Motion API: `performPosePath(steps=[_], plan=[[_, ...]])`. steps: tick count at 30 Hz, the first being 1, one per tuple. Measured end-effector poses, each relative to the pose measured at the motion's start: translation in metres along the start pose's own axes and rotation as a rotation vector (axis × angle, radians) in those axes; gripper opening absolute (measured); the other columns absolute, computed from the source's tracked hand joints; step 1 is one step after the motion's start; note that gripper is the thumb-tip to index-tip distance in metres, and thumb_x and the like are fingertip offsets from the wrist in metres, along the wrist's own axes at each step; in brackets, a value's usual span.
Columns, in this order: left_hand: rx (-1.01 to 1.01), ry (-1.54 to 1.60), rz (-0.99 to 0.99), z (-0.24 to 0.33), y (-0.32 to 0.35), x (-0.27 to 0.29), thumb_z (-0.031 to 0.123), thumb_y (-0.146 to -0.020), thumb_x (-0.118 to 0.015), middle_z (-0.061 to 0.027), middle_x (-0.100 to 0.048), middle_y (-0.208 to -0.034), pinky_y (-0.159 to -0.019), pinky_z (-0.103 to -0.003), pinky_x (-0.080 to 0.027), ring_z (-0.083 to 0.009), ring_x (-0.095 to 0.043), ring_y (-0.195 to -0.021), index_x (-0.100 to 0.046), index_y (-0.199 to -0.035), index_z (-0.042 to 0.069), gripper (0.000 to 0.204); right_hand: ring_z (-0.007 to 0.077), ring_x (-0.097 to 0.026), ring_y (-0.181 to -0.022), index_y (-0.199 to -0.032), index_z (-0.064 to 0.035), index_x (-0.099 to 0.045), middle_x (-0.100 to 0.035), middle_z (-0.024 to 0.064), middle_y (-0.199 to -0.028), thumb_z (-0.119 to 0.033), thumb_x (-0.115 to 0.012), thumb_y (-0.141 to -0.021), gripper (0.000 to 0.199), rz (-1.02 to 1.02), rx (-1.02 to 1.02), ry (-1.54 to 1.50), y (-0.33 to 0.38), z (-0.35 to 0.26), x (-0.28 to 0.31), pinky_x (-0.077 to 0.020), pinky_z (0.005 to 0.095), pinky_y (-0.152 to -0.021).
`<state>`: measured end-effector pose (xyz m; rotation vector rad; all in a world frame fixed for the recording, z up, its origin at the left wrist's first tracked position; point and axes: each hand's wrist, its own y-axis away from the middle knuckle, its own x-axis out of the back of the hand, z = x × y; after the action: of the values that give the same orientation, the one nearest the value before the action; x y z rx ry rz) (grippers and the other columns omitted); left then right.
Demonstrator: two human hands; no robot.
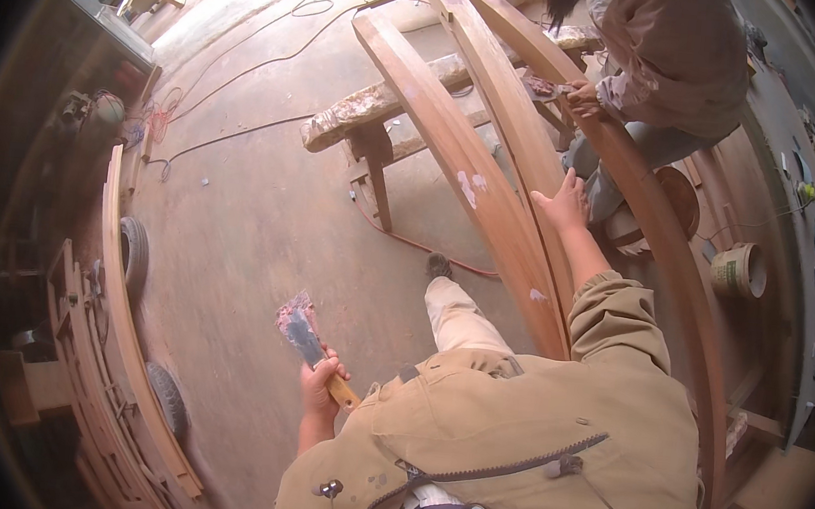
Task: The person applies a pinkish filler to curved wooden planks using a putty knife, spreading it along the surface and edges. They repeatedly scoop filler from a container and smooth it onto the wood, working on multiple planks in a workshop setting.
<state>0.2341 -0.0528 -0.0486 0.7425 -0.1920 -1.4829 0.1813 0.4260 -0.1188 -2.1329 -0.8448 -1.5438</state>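
Fingers of left hand (320,385) clamped on putty knife (302,331), right hand (563,206) flat on board (457,151), bucket (742,270) nearby

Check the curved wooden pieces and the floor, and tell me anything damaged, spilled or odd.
Pale filler-like patches mark the left curved beam, one midway and one lower. Cables trail loose across the dusty floor. The putty knife in the left hand is smeared with reddish paste. Nothing looks broken.
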Motion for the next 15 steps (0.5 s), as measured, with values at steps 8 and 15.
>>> performPosePath(steps=[8,15], plan=[[0.037,-0.081,-0.004,0.09,-0.141,-0.088,0.005,-0.073,-0.058,-0.0043,-0.049,-0.087,-0.058,-0.029,-0.046,-0.0139,-0.052,-0.062,-0.041,-0.108,0.004,0.039,0.0332,-0.042,-0.117,-0.125,-0.0033,-0.033,-0.042,0.0202,-0.126,-0.049,-0.073,-0.061,0.088,-0.149,-0.223,-0.065,-0.124,-0.086,-0.03,-0.0368,0.0433,-0.095],[0.105,-0.173,-0.131,0.132,-0.228,-0.155,0.006,-0.073,-0.059,-0.0057,-0.049,-0.088,-0.06,-0.031,-0.046,-0.0154,-0.052,-0.063,-0.04,-0.109,0.003,0.041,0.0304,-0.055,-0.102,-0.116,-0.0041,-0.036,-0.052,0.0172,-0.113,-0.037,-0.073,-0.057,0.077,-0.263,-0.239,-0.009,-0.161,-0.099,-0.027,-0.0469,0.0408,-0.083]])
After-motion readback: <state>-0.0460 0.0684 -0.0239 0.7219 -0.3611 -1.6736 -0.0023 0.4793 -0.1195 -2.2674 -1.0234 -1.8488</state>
